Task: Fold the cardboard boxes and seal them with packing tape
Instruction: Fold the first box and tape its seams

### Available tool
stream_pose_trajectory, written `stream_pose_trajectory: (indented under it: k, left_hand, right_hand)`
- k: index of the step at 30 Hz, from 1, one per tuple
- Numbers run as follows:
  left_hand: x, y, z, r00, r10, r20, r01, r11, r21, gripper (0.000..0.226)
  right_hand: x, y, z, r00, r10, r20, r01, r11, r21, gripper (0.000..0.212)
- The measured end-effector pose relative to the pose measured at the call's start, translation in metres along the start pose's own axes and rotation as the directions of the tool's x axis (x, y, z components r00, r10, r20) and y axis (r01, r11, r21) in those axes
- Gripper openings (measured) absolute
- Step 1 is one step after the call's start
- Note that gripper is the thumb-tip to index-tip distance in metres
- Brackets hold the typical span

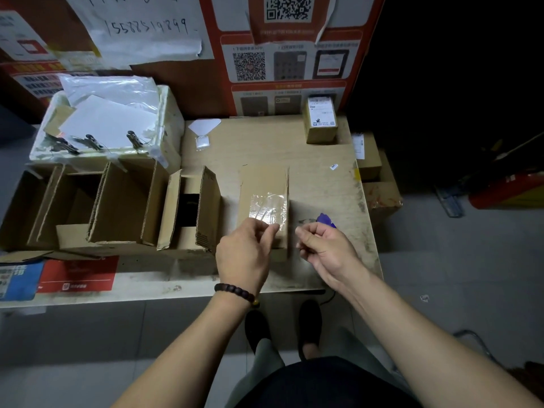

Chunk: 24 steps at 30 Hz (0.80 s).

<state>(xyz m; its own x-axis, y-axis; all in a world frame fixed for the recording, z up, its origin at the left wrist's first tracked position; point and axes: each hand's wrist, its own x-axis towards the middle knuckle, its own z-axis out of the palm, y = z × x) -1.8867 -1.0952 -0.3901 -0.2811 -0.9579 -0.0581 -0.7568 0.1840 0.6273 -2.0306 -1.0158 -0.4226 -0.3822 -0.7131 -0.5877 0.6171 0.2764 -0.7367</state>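
Brown corrugated cardboard makes up the small box (263,207) lying near the middle of the counter (318,178), with a wrinkled strip of clear tape (268,207) across its near end. The left hand (245,254) pinches the tape's near edge, its grip closed on the film. The right hand (326,248) hovers just right of the box, fingers curled together on nothing visible. A purple object (326,220) lies beyond it. Open boxes (117,207) stand to the left.
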Motion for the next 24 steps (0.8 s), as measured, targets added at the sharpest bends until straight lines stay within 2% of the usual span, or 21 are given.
stream_pose_trajectory:
  k: [3, 7, 11, 13, 17, 19, 21, 22, 24]
  left_hand:
    - [-0.003, -0.003, 0.01, 0.984, 0.159, -0.082, -0.139, 0.969, 0.203, 0.032]
    - [-0.002, -0.009, 0.015, 0.943, 0.297, -0.152, -0.247, 0.927, 0.281, 0.028]
    - [0.0, -0.014, 0.021, 0.844, 0.505, -0.18, -0.398, 0.815, 0.421, 0.032]
    - [0.001, -0.015, 0.023, 0.832, 0.53, -0.167, -0.405, 0.784, 0.471, 0.032]
    - [0.002, -0.02, 0.024, 0.876, 0.445, -0.187, -0.294, 0.799, 0.524, 0.037]
    - [0.003, -0.024, 0.025, 0.92, 0.335, -0.204, -0.198, 0.846, 0.494, 0.048]
    - [0.006, -0.026, 0.027, 0.972, 0.152, -0.181, -0.072, 0.921, 0.383, 0.076]
    - [0.007, -0.027, 0.027, 0.99, 0.071, -0.123, -0.031, 0.952, 0.305, 0.081]
    - [0.009, -0.027, 0.028, 0.999, -0.044, 0.003, 0.043, 0.991, 0.129, 0.073]
  right_hand:
    - [0.0, 0.011, 0.004, 0.995, -0.053, -0.081, 0.055, 0.998, 0.023, 0.015]
    - [0.004, 0.024, 0.008, 0.986, -0.09, -0.137, 0.092, 0.996, 0.005, 0.012]
    - [0.009, 0.034, 0.016, 0.975, -0.143, -0.171, 0.131, 0.988, -0.08, 0.014]
    - [0.011, 0.039, 0.021, 0.971, -0.152, -0.182, 0.136, 0.986, -0.1, 0.012]
    - [0.013, 0.042, 0.021, 0.972, -0.161, -0.171, 0.146, 0.985, -0.096, 0.008]
    - [0.014, 0.044, 0.02, 0.973, -0.158, -0.167, 0.143, 0.985, -0.096, 0.006]
    - [0.014, 0.046, 0.022, 0.975, -0.149, -0.168, 0.134, 0.986, -0.095, 0.006]
    - [0.014, 0.047, 0.024, 0.976, -0.137, -0.169, 0.123, 0.988, -0.094, 0.006]
    - [0.016, 0.046, 0.026, 0.983, -0.085, -0.163, 0.071, 0.993, -0.089, 0.009]
